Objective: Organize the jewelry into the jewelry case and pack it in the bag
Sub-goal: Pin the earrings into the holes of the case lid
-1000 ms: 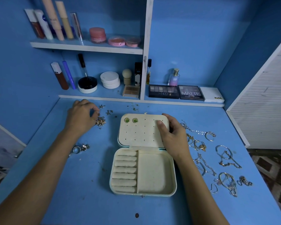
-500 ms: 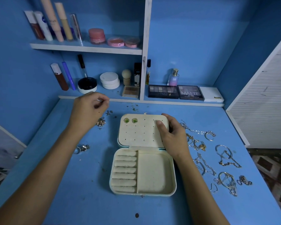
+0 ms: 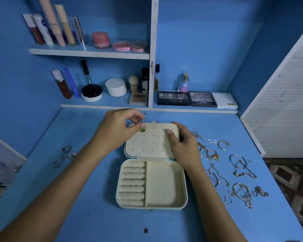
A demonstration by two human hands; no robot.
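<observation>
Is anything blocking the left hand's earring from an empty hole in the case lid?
Nothing visible blocks it. The left hand pinches a small earring just above the lid panel; a green earring sits below it, with bare holes alongside. The right hand steadies the lid's right edge.

Single head-worn wide-angle view, looking forward and steeply down from close above the blue table (image 3: pixel 77 198). The open case (image 3: pixel 151 186) lies centre frame; both forearms enter from the bottom edge. The shelves (image 3: pixel 87 52) fill the far upper field.
</observation>
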